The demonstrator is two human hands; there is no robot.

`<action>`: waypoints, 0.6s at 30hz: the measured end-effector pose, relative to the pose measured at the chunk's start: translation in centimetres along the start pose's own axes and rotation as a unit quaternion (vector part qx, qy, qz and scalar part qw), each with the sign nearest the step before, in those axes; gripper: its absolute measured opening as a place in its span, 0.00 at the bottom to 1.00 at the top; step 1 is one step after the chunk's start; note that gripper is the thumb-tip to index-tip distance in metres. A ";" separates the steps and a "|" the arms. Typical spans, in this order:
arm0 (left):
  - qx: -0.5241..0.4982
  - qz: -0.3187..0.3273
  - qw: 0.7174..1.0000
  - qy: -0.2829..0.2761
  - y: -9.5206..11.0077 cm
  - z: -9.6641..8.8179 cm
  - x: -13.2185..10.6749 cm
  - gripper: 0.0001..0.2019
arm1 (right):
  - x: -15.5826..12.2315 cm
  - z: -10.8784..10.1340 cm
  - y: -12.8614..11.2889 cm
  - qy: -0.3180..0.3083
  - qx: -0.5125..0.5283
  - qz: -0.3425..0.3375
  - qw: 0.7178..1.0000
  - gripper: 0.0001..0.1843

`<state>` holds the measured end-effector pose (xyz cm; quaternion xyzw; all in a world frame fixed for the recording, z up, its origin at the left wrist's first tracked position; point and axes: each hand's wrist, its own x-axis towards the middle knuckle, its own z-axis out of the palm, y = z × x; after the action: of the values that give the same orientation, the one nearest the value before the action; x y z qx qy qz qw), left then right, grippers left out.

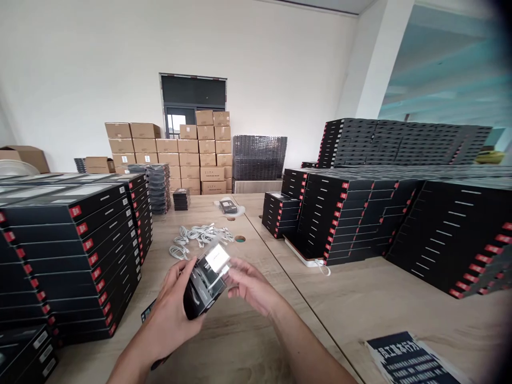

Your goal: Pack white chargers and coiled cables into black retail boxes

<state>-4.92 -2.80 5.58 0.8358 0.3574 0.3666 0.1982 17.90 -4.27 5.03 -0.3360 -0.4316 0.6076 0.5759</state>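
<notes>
My left hand (pixel 174 306) is wrapped round a small black box (pixel 194 304), tilted above the table. Clear plastic and a white strip show at the box's upper side. A bright white square piece (pixel 217 259) with small print sticks out at its top end, and clear plastic surrounds it. My right hand (pixel 252 288) pinches the right edge of this white piece; its fingertips are partly hidden. Behind the box, several coiled white cables (pixel 206 233) lie on the wooden table (pixel 256 336). A dark flat object (pixel 148 311) is partly covered by my left forearm.
High stacks of black boxes stand left (pixel 92 256) and right (pixel 340 213). A white tray (pixel 304 255) sits under the right stacks. Behind are brown cartons (pixel 192 154), a small black stack (pixel 181 199) and a cable hole (pixel 240 239). A printed sheet (pixel 412 360) lies front right.
</notes>
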 end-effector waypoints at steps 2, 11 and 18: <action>-0.021 0.013 0.999 -0.022 0.5 0.1 0.0 0.48 | -0.5 0.1 0.0 -0.052 -0.028 0.022 0.998 0.23; -0.183 -0.007 0.979 0.090 2.4 3.7 -0.3 0.58 | 0.0 1.0 -2.1 0.125 -0.062 -0.166 0.976 0.14; -0.244 0.059 0.958 0.140 1.7 2.1 0.6 0.48 | -0.6 2.1 -2.4 0.106 -0.285 -0.246 0.920 0.15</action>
<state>-2.33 -3.68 5.53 0.7217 0.2314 0.5674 0.3220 17.08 -5.20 7.98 -0.4318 -0.5920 0.2586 0.6294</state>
